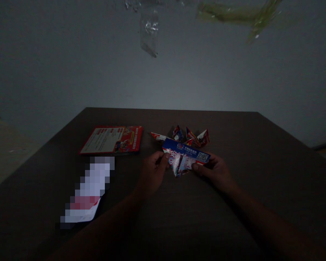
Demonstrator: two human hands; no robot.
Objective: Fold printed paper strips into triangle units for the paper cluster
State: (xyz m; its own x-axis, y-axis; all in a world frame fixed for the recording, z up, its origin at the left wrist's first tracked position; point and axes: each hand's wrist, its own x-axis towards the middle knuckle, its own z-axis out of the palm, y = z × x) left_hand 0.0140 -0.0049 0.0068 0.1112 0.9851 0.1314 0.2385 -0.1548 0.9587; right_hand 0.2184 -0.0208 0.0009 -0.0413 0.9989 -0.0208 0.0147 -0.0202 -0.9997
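Note:
Between my two hands is a folded piece of printed paper [187, 150], with a blue band, a QR code and a point facing down toward me. My left hand [153, 170] pinches its left side, thumb on top. At its right side, my right hand [217, 170] grips it with the thumb in front and the fingers behind. Just beyond lie several folded paper pieces in red, blue and white, among them a red and white one [202, 137] and a small blue and red one [177, 132]. The held paper hides part of them.
A red booklet or flat box [111, 139] with printed text lies at the left of the dark table [233, 123]. Nearer me is a phone-like lit screen [91, 188], blurred by pixels. A pale wall [206, 72] with strips of tape rises behind the table.

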